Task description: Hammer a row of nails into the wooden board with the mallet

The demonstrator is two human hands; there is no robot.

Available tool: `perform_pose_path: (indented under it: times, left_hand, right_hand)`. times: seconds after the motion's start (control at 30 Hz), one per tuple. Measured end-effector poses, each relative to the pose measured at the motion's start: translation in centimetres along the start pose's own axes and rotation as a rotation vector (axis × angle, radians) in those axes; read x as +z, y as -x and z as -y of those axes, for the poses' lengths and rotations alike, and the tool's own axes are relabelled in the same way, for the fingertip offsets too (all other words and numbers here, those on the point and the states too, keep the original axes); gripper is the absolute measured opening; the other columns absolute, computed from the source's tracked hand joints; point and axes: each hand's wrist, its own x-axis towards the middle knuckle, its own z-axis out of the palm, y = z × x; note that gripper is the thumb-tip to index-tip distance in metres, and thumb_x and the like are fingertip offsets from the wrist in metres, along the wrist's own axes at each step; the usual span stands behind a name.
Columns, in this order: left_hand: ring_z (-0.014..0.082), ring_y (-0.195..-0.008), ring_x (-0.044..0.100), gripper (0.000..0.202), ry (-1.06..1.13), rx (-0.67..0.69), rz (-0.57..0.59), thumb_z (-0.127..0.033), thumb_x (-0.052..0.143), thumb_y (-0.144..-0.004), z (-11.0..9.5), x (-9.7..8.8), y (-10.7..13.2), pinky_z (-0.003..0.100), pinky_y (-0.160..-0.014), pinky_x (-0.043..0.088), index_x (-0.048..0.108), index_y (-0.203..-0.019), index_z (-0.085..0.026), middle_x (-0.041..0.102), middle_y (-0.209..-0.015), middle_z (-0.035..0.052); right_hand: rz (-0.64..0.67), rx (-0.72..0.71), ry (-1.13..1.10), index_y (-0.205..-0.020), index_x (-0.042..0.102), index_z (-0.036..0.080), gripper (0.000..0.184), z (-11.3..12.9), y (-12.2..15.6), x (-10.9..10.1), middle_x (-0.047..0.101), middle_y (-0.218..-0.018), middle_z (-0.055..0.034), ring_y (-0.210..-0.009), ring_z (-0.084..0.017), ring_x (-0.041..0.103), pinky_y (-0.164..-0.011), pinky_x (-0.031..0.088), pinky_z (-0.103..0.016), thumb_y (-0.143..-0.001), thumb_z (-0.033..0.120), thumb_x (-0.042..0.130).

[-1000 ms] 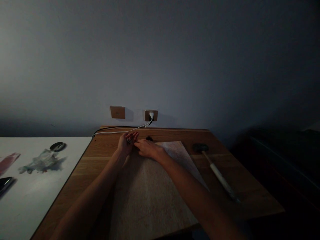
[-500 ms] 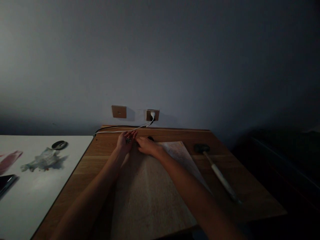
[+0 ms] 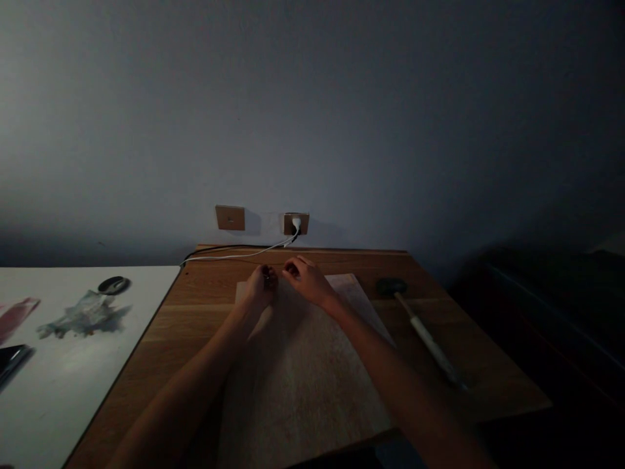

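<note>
Over the far end of a pale wooden board [image 3: 303, 378], my left hand [image 3: 260, 285] is closed, its fingers curled round something small and partly glinting, too dark to name. Just right of it, my right hand [image 3: 310, 281] has bent fingers with thumb and fingertips drawn together; whether a small thing sits between them cannot be made out. A narrow gap separates the two hands. To the right of the board lies a mallet [image 3: 424, 332] with a dark head and a pale handle.
The board lies on a wooden table [image 3: 185, 326]. A white table [image 3: 63, 404] adjoins it on the left, holding a crumpled plastic bag [image 3: 88, 314], a dark ring-shaped item [image 3: 114, 284] and a phone-like device [image 3: 12, 361]. Cables [image 3: 234, 256] run to a wall socket [image 3: 296, 224].
My hands have moved slightly right and apart. My left hand, cupped before with small things in its palm, has curled its fingers in. My right hand has lifted from beside the left one.
</note>
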Motion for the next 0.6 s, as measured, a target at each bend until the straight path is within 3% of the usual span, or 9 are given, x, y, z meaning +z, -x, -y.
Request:
perform_pose_path:
  times: [0.1,0.23,0.3,0.4,0.5,0.6]
  left_hand:
    - [0.0063,-0.034,0.024,0.036,-0.014,-0.074,0.053,-0.020,0.050,-0.092,0.0,0.4,1.2,0.019,-0.034,0.016,0.034,-0.061,-0.022,0.027,-0.045,-0.0095]
    - [0.0055,-0.036,0.021,0.038,-0.062,-0.149,0.186,-0.025,0.055,-0.091,-0.1,1.5,2.6,0.019,-0.035,0.012,0.032,-0.060,-0.022,0.024,-0.048,-0.0102]
    - [0.0050,-0.037,0.020,0.039,-0.145,-0.166,0.278,-0.026,0.058,-0.089,0.2,2.2,3.2,0.018,-0.035,0.011,0.033,-0.060,-0.021,0.023,-0.049,-0.0106]
    - [0.0042,-0.038,0.019,0.039,-0.333,-0.130,0.356,-0.031,0.063,-0.085,1.1,3.0,4.0,0.018,-0.036,0.011,0.035,-0.060,-0.022,0.023,-0.049,-0.0112]
    - [0.0036,-0.038,0.017,0.043,-0.506,-0.099,0.392,-0.037,0.068,-0.082,2.1,3.4,4.9,0.018,-0.037,0.010,0.034,-0.060,-0.022,0.022,-0.049,-0.0115]
    - [0.0039,-0.039,0.019,0.043,-0.642,-0.076,0.437,-0.042,0.068,-0.082,2.9,3.4,5.8,0.019,-0.039,0.010,0.038,-0.059,-0.021,0.025,-0.051,-0.0102]
  right_hand:
    - [-0.014,0.061,0.025,-0.101,0.066,0.019,0.009,-2.3,4.7,-3.0,0.069,-0.097,-0.0050,-0.090,-0.018,0.066,-0.084,0.052,-0.031,-0.093,0.021,0.063]
    - [-0.045,0.190,0.098,-0.094,0.067,0.021,0.010,-5.8,12.6,-7.3,0.070,-0.093,-0.0052,-0.085,-0.020,0.068,-0.078,0.055,-0.032,-0.092,0.024,0.058]
    - [-0.093,0.266,0.159,-0.095,0.067,0.021,0.015,-7.4,16.5,-9.2,0.069,-0.094,-0.0071,-0.089,-0.024,0.068,-0.082,0.054,-0.038,-0.093,0.029,0.055]
    - [-0.166,0.401,0.347,-0.106,0.068,0.019,0.027,-9.7,21.6,-11.5,0.066,-0.110,-0.0146,-0.098,-0.030,0.066,-0.088,0.053,-0.046,-0.096,0.035,0.049]
    - [-0.136,0.518,0.522,-0.125,0.065,0.019,0.038,-12.0,24.9,-12.8,0.062,-0.119,-0.0173,-0.103,-0.032,0.066,-0.087,0.053,-0.046,-0.096,0.038,0.049]
    - [-0.081,0.566,0.406,-0.145,0.052,0.021,0.053,-13.8,25.7,-13.4,0.062,-0.128,-0.0187,-0.111,-0.033,0.066,-0.093,0.052,-0.049,-0.094,0.035,0.050]
